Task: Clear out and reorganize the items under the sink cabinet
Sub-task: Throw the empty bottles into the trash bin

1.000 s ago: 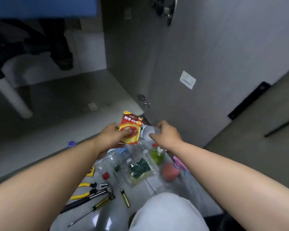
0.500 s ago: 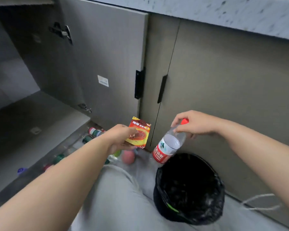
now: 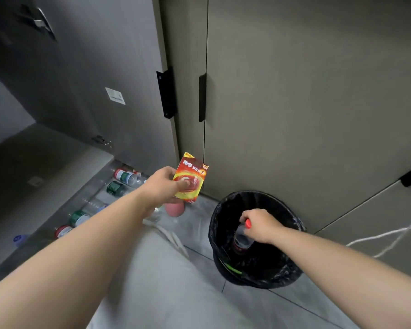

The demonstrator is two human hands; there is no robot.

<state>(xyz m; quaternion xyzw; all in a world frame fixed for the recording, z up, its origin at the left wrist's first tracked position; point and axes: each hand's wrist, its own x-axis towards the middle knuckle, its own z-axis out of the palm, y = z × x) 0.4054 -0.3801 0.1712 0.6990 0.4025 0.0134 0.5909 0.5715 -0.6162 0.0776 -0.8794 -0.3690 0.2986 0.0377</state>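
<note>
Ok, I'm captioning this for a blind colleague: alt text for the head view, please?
The right hand holds a red-capped bottle inside a black-lined bin; the left hand holds a red-and-yellow packet near grey cabinet doors.

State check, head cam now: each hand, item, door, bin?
left hand, gripping packet
packet, held aloft
right hand, gripping bottle neck
bottle, capped, upright, partly inside bin
bin, black-lined, uncovered
sink cabinet door, open
neighbouring doors, closed
floor bottles, lying sideways

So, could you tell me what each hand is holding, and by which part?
The left hand pinches the packet by its lower left side. The right hand grips the bottle by its capped neck, lowered into the bin.
</note>
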